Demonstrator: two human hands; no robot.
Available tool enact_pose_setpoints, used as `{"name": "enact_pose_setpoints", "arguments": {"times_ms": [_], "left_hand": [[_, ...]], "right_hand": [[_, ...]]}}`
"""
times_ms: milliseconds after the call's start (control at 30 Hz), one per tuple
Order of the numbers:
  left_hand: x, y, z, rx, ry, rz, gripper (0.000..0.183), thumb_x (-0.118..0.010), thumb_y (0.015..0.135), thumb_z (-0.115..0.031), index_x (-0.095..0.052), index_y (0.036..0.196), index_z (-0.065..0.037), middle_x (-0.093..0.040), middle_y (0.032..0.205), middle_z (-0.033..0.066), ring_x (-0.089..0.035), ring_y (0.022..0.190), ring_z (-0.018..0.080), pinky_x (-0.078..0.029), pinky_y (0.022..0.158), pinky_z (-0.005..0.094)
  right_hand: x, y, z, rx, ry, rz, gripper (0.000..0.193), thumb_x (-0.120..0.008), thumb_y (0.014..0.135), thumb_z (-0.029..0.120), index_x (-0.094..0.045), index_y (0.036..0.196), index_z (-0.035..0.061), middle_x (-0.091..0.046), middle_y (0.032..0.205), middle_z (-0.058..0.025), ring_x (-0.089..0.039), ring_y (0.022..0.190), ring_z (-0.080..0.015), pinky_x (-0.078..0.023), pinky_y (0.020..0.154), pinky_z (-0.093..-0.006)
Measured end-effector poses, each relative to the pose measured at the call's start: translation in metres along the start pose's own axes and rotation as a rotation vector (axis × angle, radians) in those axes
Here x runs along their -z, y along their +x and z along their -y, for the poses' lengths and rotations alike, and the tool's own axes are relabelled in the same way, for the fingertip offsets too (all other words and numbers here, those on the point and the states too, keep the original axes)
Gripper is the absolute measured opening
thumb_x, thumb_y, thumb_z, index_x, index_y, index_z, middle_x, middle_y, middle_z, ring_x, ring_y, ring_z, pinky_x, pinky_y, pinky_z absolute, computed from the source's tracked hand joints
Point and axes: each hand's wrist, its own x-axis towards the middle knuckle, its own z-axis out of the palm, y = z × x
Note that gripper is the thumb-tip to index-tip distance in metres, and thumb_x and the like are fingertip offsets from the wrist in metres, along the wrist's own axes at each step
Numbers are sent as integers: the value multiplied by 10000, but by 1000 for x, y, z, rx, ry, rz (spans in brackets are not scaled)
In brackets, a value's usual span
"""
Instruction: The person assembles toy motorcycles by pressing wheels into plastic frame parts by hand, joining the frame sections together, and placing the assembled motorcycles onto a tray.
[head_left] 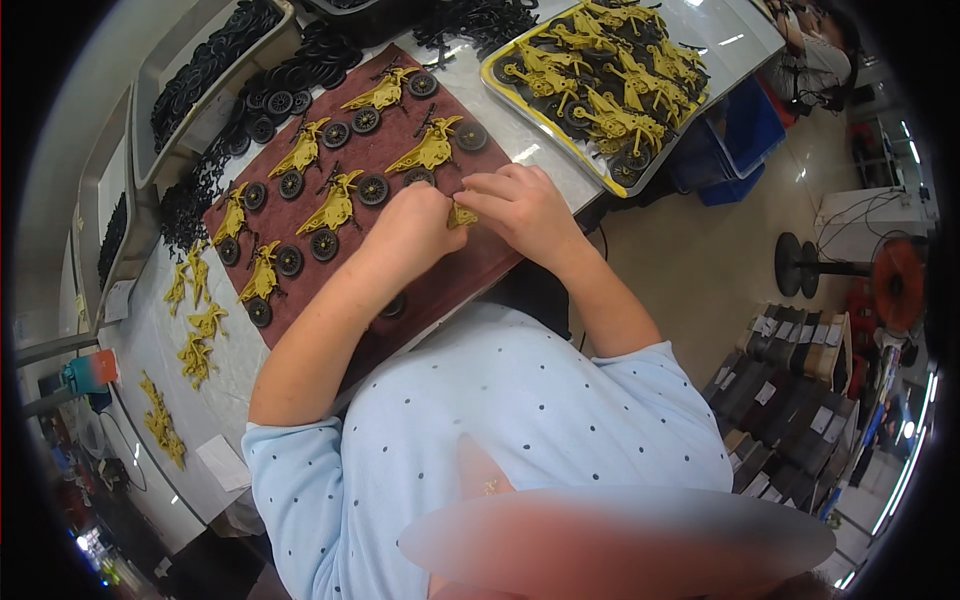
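Since loose yellow frames (196, 330) wait at your left, finished toy motorcycles (335, 205) sit in rows on the maroon mat (470, 275) for easy counting. Your left hand (415, 228) and right hand (520, 205) together pinch one small yellow part (461, 215) over the mat's near edge.

- A dark red felt mat (420, 290) lies on the pale tabletop (140, 350), carrying rows of yellow plastic toy motorbikes with black wheels (335, 205).
- Both hands, left hand (415, 225) and right hand (520, 205), meet over the mat's near right edge, pinching a small yellow plastic part (462, 215).
- A yellow-rimmed tray of finished toy motorbikes (600, 80) sits beyond, to the right.
- Loose black plastic wheels (300, 70) lie behind the mat.
- Bare yellow plastic bike frames (195, 330) lie left of it.
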Motion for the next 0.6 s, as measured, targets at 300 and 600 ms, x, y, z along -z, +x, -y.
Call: {"name": "enact_pose_setpoints", "arguments": {"times_ms": [300,600], "left_hand": [[-41,-32,1,-207,321,-473,334,-688,745,-90,-624,1038,58,-626,917,147,-616,850,283,-480,793,367],[-27,-28,6,-237,253,-351,239,-684,760,-103,-630,959,19,-624,844,131,-604,799,292,-481,770,385]], "right_hand": [[-5,9,13,74,-158,-103,239,-640,724,146,-704,952,111,-675,987,2,-592,900,-185,-426,770,-343],[-5,14,17,69,-145,-113,191,-606,740,133,-710,896,94,-678,927,-20,-599,867,-185,-429,770,-340]]}}
